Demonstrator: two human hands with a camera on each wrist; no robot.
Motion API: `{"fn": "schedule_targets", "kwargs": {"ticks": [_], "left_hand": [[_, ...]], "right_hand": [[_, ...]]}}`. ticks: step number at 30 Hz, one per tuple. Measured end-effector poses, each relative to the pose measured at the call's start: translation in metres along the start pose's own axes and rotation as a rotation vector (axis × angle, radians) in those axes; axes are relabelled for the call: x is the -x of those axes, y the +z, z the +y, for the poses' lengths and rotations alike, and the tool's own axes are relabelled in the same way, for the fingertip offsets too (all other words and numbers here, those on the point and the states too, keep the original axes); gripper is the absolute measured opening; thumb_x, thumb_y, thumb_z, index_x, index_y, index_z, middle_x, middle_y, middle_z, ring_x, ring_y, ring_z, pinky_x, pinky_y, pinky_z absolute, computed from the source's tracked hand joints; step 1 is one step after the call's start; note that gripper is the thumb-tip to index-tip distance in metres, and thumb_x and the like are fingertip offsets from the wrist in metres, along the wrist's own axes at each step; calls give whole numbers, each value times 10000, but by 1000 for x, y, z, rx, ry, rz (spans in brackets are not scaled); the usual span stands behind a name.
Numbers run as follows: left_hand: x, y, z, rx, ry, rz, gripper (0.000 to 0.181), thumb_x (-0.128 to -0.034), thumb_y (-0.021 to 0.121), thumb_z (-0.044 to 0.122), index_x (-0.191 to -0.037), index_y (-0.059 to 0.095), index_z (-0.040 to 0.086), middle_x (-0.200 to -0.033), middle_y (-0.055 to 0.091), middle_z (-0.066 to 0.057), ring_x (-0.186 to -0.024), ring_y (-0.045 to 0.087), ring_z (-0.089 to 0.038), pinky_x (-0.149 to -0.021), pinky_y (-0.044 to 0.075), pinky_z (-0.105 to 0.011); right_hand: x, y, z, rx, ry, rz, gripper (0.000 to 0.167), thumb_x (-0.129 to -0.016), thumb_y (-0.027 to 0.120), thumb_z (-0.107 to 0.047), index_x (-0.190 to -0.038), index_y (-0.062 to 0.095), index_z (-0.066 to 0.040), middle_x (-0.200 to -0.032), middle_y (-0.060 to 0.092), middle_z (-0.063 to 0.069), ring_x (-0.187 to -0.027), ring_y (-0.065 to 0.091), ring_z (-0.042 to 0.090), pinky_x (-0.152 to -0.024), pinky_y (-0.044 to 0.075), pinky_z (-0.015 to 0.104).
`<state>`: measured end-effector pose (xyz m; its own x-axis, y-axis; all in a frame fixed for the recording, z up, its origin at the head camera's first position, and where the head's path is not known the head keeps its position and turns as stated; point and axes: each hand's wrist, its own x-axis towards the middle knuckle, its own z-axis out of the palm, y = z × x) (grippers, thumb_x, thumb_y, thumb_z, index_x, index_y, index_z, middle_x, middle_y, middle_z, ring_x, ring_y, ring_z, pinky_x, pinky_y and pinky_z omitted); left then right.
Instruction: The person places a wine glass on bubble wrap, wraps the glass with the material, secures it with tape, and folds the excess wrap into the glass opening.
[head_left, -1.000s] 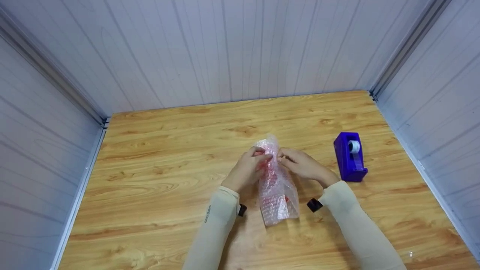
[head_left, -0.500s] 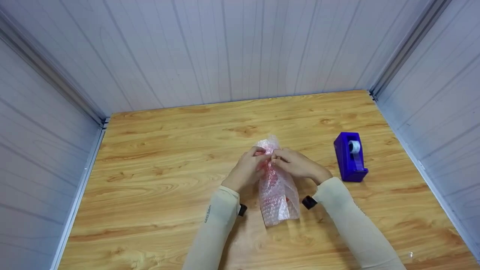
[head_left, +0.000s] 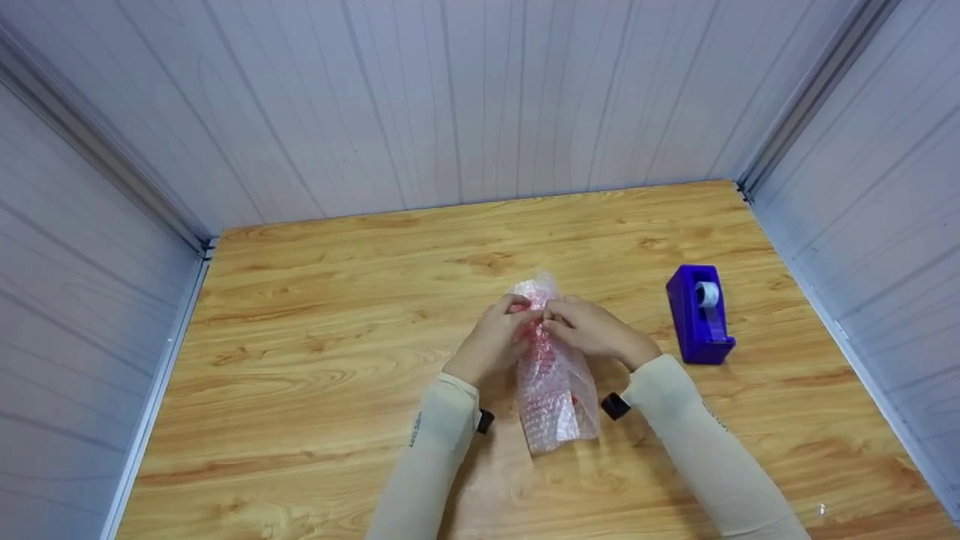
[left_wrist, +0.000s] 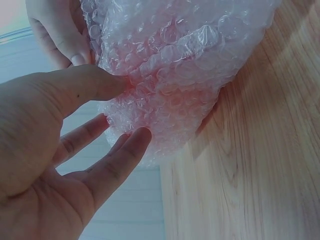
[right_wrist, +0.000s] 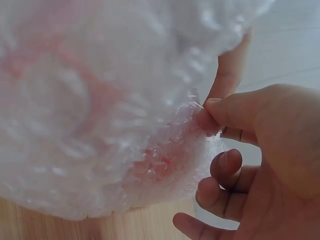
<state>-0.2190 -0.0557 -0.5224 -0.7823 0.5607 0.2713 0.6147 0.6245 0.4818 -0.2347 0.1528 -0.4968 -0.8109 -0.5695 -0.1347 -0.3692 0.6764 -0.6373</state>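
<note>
A bundle of clear bubble wrap (head_left: 551,390) lies lengthwise on the table, with something red showing through it. My left hand (head_left: 495,334) holds its left side near the far end. In the left wrist view the left thumb (left_wrist: 102,85) presses on the wrap and the fingers spread along its side. My right hand (head_left: 592,326) bends over the top from the right, close to the left fingertips. In the right wrist view the right thumb (right_wrist: 240,107) pinches at the wrap's edge, where a thin shiny line shows. Whether that line is tape, I cannot tell.
A purple tape dispenser (head_left: 701,315) with a white roll stands on the wooden table (head_left: 337,300), right of the right hand. Panelled walls (head_left: 480,97) enclose the back and both sides. A tiny clear scrap (head_left: 821,509) lies near the front right.
My right hand has moved slightly left, from the wrap's right edge onto its top beside the left fingers. The left hand and the bundle have stayed in place.
</note>
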Motion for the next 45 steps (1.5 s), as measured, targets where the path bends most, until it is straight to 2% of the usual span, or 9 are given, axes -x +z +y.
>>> {"fn": "schedule_targets", "kwargs": {"ticks": [5, 13, 20, 27, 32, 37, 40, 43, 45], "left_hand": [[1, 1, 0, -3, -10, 0, 450, -892, 727, 57, -1333, 653, 112, -1314, 539, -176, -1170, 560, -312, -1023, 461, -428], [1, -1, 2, 9, -17, -6, 448, -901, 713, 46, -1340, 650, 106, -1335, 526, -177, -1194, 552, -307, -1047, 446, -404], [0, 0, 3, 6, -11, -3, 460, -880, 726, 37, -1331, 655, 99, -1321, 537, -176, -1178, 556, -299, -1032, 454, -410], [-1, 0, 4, 9, -32, -17, 464, -872, 725, 19, -1324, 658, 98, -1327, 533, -162, -1172, 557, -287, -1010, 465, -436], [0, 1, 4, 15, -41, -20, 466, -870, 726, 15, -1322, 659, 104, -1329, 529, -160, -1174, 556, -292, -1013, 462, -439], [1, 1, 4, 13, -47, -20, 443, -885, 716, 26, -1317, 665, 110, -1328, 532, -153, -1176, 555, -287, -1020, 462, -422], [1, 1, 3, 15, -24, -6, 413, -890, 713, 27, -1296, 678, 93, -1312, 542, -166, -1162, 568, -294, -1009, 473, -415], [2, 1, 1, 28, 0, 8, 401, -884, 713, 15, -1280, 685, 73, -1299, 547, -181, -1144, 580, -307, -994, 486, -409], [2, 0, 0, 40, -5, 8, 408, -883, 713, 13, -1285, 682, 75, -1305, 542, -179, -1143, 580, -308, -989, 492, -396]], "right_hand": [[0, 2, -2, 52, 14, 8, 126, -1043, 550, -250, -962, 578, -158, -890, 531, 16, -800, 486, 191, -664, 431, 350], [1, 2, -9, 202, 7, 38, 131, -1029, 569, -240, -975, 589, -123, -876, 533, 15, -769, 498, 190, -662, 447, 365], [-1, 3, -16, 291, 93, 25, 166, -1022, 570, -274, -964, 602, -122, -874, 541, 8, -772, 515, 185, -679, 467, 369], [-5, 3, -19, 357, 152, 47, 252, -998, 612, -313, -803, 597, -153, -791, 545, -5, -690, 513, 180, -603, 449, 354], [-5, 1, -19, 356, 172, 53, 344, -992, 620, -344, -707, 580, -155, -728, 531, -2, -636, 496, 174, -564, 424, 328], [-4, 0, -11, 343, 200, 68, 482, -961, 621, -499, -657, 532, -135, -604, 464, -15, -535, 426, 139, -499, 366, 292], [-2, 0, -2, 304, 208, 58, 518, -942, 604, -573, -690, 533, -126, -580, 447, -24, -520, 401, 124, -491, 347, 285], [-2, 1, 7, 226, 203, 31, 501, -940, 583, -602, -776, 572, -129, -640, 504, -19, -565, 441, 133, -517, 371, 294], [-3, 2, 14, 162, 194, 19, 481, -941, 575, -610, -834, 585, -141, -693, 537, -10, -603, 470, 145, -542, 390, 306]]}}
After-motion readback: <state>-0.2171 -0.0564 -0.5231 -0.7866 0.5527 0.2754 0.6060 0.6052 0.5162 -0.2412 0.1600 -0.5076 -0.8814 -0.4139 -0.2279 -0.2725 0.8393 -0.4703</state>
